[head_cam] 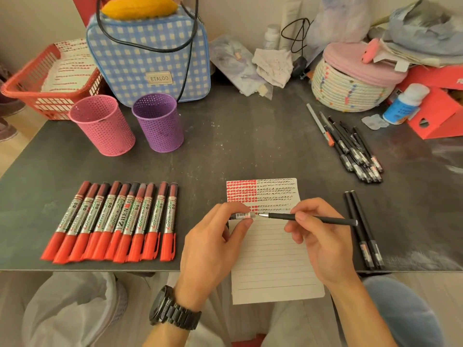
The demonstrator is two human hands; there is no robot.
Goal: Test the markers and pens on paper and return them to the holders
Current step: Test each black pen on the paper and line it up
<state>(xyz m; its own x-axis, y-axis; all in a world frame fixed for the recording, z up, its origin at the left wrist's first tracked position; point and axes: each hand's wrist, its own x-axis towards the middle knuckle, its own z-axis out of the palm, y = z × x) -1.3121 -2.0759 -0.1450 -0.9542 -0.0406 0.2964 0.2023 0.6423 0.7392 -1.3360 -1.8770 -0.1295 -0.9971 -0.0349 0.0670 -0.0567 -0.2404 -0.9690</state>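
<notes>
The blue checked bag (pixel 140 53) at the back wears a small sewn patch that reads "ETALOO" in capitals. In the row of red markers (pixel 82 221), one marker (pixel 124 216) near the middle has "ZHEN" printed in bold black along its silver barrel; the rest carry green cursive lettering I can't make out. The sticker on the pen cap (pixel 242 215) and the label on the blue bottle (pixel 403 106) are too small to read.

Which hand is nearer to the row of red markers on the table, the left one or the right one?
Left. The left hand is just right of the red markers, apart from them; the right hand is farther right, beyond the left hand.
</notes>
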